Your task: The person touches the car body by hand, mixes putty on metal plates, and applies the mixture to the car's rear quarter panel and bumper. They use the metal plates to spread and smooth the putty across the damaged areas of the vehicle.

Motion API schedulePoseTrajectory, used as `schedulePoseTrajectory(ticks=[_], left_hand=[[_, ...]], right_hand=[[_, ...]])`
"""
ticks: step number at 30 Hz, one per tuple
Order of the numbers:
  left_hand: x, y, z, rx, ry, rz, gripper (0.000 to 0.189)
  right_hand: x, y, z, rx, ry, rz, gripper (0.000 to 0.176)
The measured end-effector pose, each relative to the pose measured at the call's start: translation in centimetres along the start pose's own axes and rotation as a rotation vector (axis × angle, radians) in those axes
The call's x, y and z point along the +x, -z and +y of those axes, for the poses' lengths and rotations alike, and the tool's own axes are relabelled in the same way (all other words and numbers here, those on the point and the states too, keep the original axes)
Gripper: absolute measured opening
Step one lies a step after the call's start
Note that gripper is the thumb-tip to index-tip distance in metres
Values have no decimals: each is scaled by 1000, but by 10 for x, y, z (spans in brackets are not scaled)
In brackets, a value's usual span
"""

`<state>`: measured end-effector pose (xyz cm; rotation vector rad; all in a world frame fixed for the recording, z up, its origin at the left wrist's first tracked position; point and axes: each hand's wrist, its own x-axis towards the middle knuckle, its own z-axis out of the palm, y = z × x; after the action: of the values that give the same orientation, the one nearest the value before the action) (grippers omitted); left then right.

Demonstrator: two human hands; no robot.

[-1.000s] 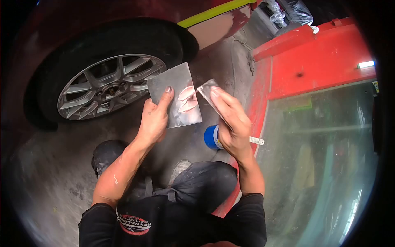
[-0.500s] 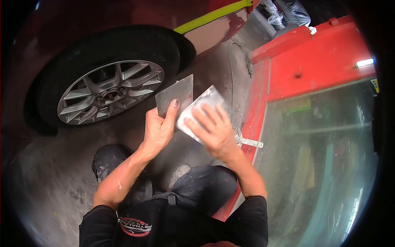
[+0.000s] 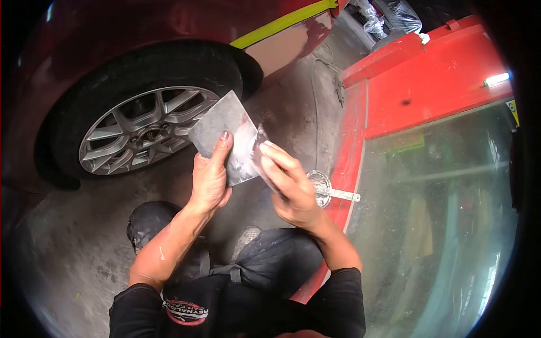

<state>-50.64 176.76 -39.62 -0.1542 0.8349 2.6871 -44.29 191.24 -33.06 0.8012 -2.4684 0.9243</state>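
My left hand grips a flat grey metal plate, the thumb lying on its face. White paste is smeared over the right side of this plate. A second thin plate, seen nearly edge-on, is in my right hand, with the fingers closed round it. Its edge meets or nearly meets the right side of the first plate. Just right of my right hand is a round can with a paste-smeared strip across its top.
A dark red car with a silver-spoked wheel stands at the upper left, yellow-green tape along its panel. A red panel with a large glass pane fills the right. A cable lies on the grey floor.
The right-hand plate has turned from face-on to nearly edge-on. The left-hand plate has tilted, now showing white paste on its face. My right hand has shifted slightly, and more of the can shows.
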Motion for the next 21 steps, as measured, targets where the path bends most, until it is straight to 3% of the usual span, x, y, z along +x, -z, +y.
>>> schedulePoseTrajectory(ticks=[4, 7, 9, 11, 15, 16, 19, 21], left_hand=[[1, 12, -2, 3, 16, -54, 36], [-6, 6, 14, -148, 214, -134, 34], [2, 21, 2, -263, 481, -280, 33], [-3, 13, -7, -129, 445, -205, 33], [0, 4, 8, -19, 241, -168, 37], [-1, 7, 6, 128, 186, -201, 37], [-14, 6, 4, 535, -6, -231, 38], [-18, 2, -2, 535, -229, -155, 38]], right_hand=[[-30, 2, 41, -304, -80, -105, 63], [-45, 13, 53, -298, -171, -247, 62], [-44, 10, 49, -48, -203, -42, 61], [-21, 19, 15, 60, -254, 61, 59], [-7, 35, -11, 221, 17, 137, 44], [-6, 41, -12, 3, -8, 121, 39], [7, 48, -3, -884, 28, -215, 41], [-8, 33, 10, -713, 82, -281, 41]])
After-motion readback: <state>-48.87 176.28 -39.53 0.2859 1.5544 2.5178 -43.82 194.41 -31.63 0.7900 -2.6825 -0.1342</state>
